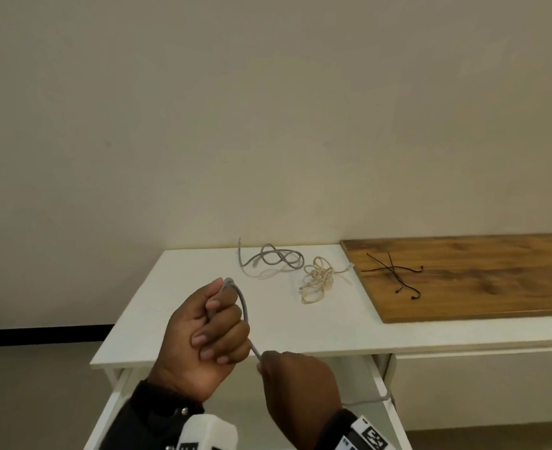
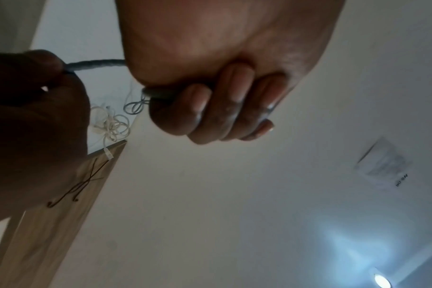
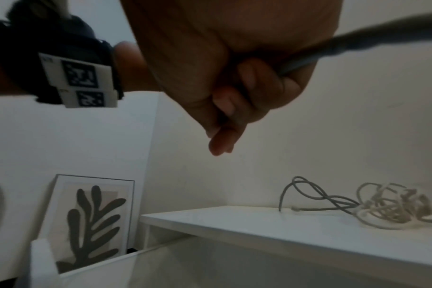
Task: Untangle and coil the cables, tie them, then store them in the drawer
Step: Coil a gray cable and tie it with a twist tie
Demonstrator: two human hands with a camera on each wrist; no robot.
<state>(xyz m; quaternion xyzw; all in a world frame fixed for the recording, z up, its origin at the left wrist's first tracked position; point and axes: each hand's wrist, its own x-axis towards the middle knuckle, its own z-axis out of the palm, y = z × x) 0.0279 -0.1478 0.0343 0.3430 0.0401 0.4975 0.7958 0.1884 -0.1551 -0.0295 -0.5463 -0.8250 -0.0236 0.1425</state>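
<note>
My left hand (image 1: pixel 216 323) is raised over the front of the white cabinet top (image 1: pixel 177 306) and grips a grey cable (image 1: pixel 244 311), whose plug end sticks out above the thumb. The cable arcs down to my right hand (image 1: pixel 268 365), which pinches it just below. Its loose tail (image 1: pixel 365 401) trails into the open drawer (image 1: pixel 395 414). In the left wrist view my fingers (image 2: pixel 219 109) curl round the cable (image 2: pixel 96 64). The right wrist view shows the cable (image 3: pixel 358 44) running out of my right hand (image 3: pixel 234 87). A second grey cable (image 1: pixel 271 258) and a cream tangle (image 1: pixel 317 280) lie at the back.
Several black ties (image 1: pixel 395 274) lie crossed on a wooden board (image 1: pixel 495 280) to the right of the cables. A wall stands right behind the cabinet. A framed leaf picture (image 3: pixel 91 220) leans against the wall on the floor to the left.
</note>
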